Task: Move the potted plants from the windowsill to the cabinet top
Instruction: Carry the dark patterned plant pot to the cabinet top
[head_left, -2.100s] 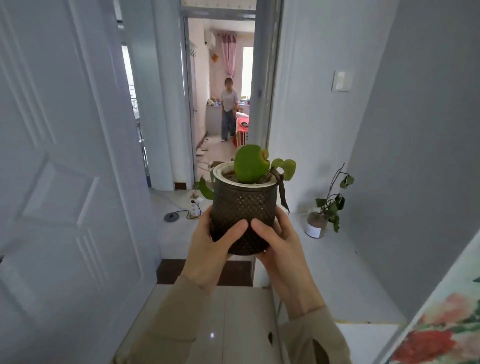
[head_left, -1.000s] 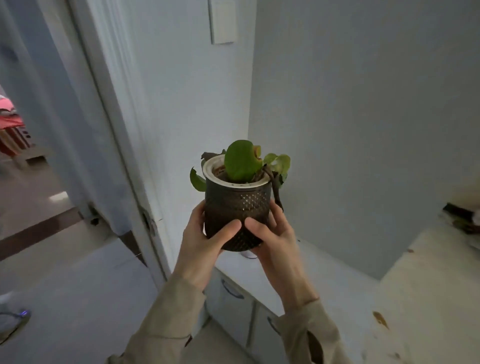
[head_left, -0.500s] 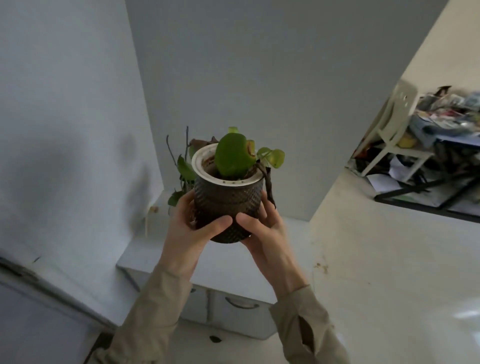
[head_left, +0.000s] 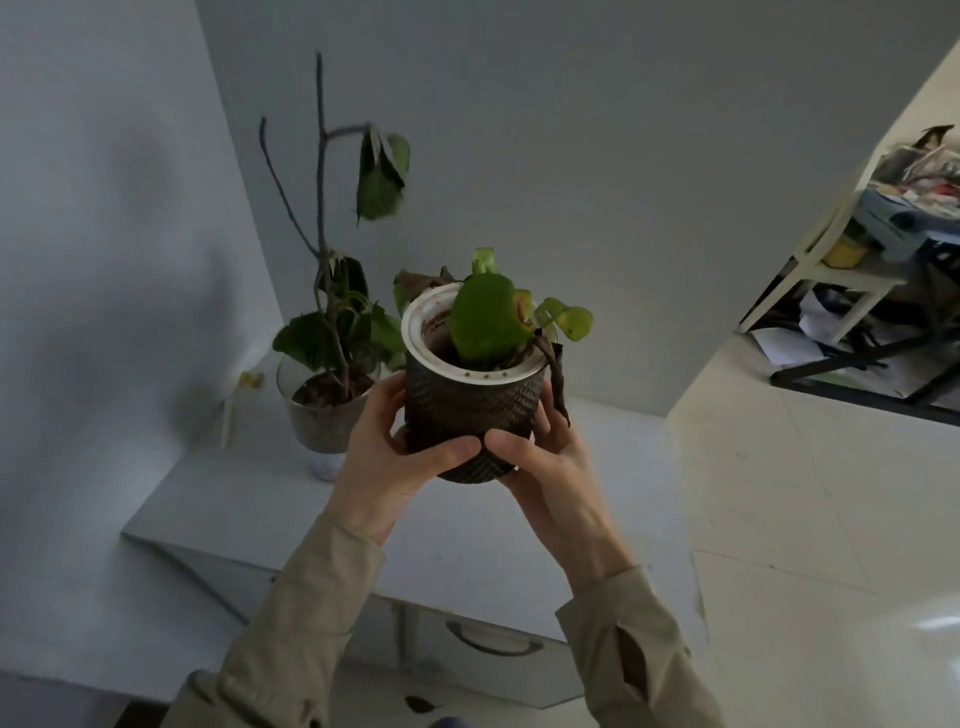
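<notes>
I hold a dark textured pot with a white inner rim and a few green leaves. My left hand cups its left side and my right hand its right side, thumbs on the near face. The pot hangs in the air above the low white cabinet top. A second plant with long thin stems stands in a clear pot on the cabinet's back left corner, against the wall.
Grey walls enclose the cabinet at the back and left. Drawer fronts with a curved handle face me below the top. To the right lies pale tiled floor, with a white chair and cluttered items beyond.
My view has swung from the doorway to the cabinet in the corner. The pot stays in both hands, now nearer the cabinet top, and the tall plant is in full view.
</notes>
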